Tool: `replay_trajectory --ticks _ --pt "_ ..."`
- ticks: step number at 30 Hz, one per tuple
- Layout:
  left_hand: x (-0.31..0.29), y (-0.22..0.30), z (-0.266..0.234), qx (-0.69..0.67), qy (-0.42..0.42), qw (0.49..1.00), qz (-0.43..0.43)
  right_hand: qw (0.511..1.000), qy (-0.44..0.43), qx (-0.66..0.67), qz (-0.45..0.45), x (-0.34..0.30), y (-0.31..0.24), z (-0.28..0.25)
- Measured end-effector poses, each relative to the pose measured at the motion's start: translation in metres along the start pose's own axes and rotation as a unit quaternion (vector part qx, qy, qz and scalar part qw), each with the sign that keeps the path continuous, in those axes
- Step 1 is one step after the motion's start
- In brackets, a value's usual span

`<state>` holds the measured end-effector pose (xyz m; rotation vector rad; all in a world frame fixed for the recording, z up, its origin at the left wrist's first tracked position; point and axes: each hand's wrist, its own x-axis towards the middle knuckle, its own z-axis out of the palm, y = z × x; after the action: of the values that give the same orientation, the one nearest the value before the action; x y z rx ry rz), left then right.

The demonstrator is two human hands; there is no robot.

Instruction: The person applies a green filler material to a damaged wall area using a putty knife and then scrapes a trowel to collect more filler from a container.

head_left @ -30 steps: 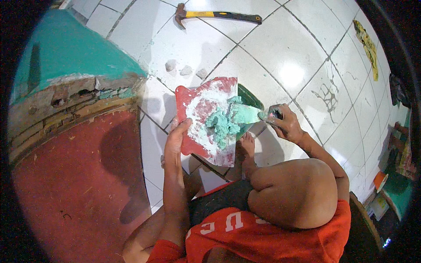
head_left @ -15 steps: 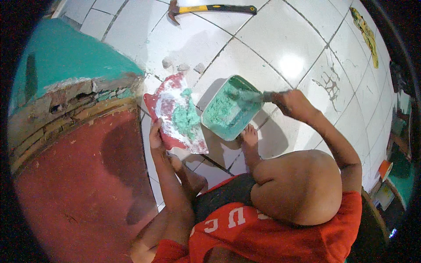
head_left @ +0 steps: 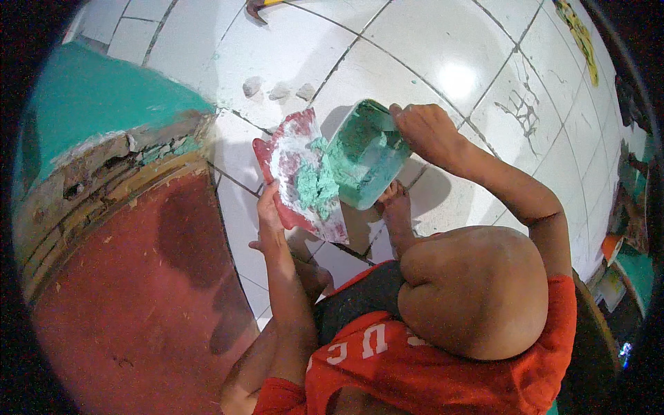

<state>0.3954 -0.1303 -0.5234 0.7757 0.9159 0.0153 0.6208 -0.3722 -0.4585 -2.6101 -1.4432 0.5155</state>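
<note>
My left hand (head_left: 270, 207) grips the near-left edge of a curved red sheet (head_left: 266, 151), smeared white and bearing a lumpy heap of pale green putty (head_left: 317, 183). Against the sheet's right side is a rectangular green tub (head_left: 366, 202), with putty on its inner walls and along its left side. My right hand (head_left: 432, 137) is closed at the tub's upper right rim. What sits inside its fingers is hidden, and no tool shows clearly there.
Several small grey lumps (head_left: 279, 90) lie beyond the sheet. A hammer (head_left: 256, 10) is partly cut off at the far edge. A broken-edged green ledge (head_left: 117, 104) and a red surface (head_left: 131, 277) border the left. A yellow cloth (head_left: 579, 41) lies far right; my bare foot (head_left: 395, 200) touches or nearly touches the tub.
The red sheet has moved right against the tub. My right hand has shifted inward to the rim, and the tool seen in it before is hidden. More putty gathers at the sheet's right side.
</note>
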Motion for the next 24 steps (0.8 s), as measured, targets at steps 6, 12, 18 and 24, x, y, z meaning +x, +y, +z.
replay_trajectory --ticks 6,12,18,24 --pt "0.004 -0.001 0.011 -0.039 -0.035 0.999 -0.001 0.997 -0.043 -0.05 0.04 0.001 -0.003 0.0" --pt "0.016 -0.01 0.008 -0.04 -0.058 0.997 -0.016 0.997 -0.04 -0.07 0.007 -0.008 0.023 0.009" --pt "0.011 0.006 0.021 0.0 -0.042 0.997 -0.061 0.999 -0.029 -0.044 0.006 -0.002 0.022 0.004" --pt "0.007 0.012 0.011 0.05 -0.035 0.998 -0.006 0.997 0.03 -0.068 0.006 -0.014 0.019 -0.002"
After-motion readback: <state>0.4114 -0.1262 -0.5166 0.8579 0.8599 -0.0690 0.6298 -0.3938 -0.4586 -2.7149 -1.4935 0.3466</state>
